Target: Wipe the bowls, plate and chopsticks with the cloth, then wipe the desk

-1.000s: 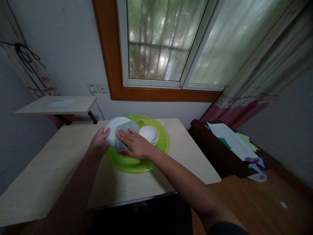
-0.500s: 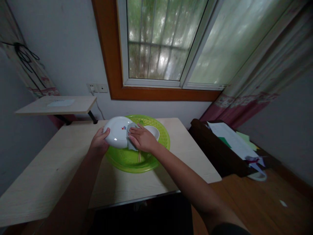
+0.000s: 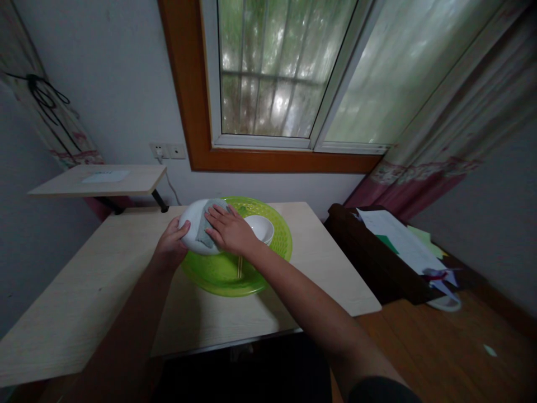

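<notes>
My left hand (image 3: 172, 240) grips a white plate (image 3: 191, 226) by its left rim, thumb on the face, holding it up tilted over a green basket (image 3: 277, 266). Across the plate's right half lies a grey-green cloth (image 3: 204, 230). Pressing that cloth against the plate is my right hand (image 3: 230, 228), its fingers stretched out flat. Inside the basket, white bowls (image 3: 260, 226) sit to the right of my right hand, seemingly stacked. Chopsticks (image 3: 239, 267) lie below the hand, their upper ends hidden.
The basket rests on a pale wooden table (image 3: 327, 268). A small raised shelf (image 3: 138, 182) with a paper stands at the left back. Wall sockets (image 3: 168, 151) and a window (image 3: 268, 84) are behind. Right of the table, a dark brown piece of furniture (image 3: 369, 263) carries papers.
My right hand has slid the cloth leftward across the plate, covering the small printed mark. More of the white bowls shows now. My left hand and the plate have stayed nearly still.
</notes>
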A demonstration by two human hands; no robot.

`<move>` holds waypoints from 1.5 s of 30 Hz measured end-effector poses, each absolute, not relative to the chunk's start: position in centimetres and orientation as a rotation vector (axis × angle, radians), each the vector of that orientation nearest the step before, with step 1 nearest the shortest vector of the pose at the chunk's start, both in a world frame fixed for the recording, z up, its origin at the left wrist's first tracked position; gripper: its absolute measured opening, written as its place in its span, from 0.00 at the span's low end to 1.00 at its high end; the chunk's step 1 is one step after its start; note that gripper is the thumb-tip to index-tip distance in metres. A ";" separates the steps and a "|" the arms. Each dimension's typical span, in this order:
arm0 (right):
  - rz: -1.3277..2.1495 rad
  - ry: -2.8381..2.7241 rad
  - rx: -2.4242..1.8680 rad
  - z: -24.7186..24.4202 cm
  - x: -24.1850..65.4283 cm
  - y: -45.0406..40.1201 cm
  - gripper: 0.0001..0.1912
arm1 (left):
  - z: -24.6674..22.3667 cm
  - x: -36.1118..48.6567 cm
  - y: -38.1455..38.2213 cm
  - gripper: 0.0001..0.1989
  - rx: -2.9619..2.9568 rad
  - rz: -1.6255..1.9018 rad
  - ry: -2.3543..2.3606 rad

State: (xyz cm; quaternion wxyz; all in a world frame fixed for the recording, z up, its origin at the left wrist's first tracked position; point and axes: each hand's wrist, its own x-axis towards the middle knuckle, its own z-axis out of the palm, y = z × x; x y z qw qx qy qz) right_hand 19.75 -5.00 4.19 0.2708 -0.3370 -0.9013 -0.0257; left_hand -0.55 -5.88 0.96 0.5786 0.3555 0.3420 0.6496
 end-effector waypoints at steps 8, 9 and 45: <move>-0.050 -2.329 -1.062 3.6 23.0 -6.3 0.21 | 1.0 -0.5 -6.1 0.25 0.835 1.542 0.886; -0.059 -2.347 -1.044 3.5 23.3 -6.6 0.21 | 1.0 -0.6 -6.0 0.25 0.840 1.539 0.888; -0.037 -2.297 -1.054 2.6 21.3 -6.4 0.28 | 0.5 0.1 -6.3 0.29 1.023 1.476 0.898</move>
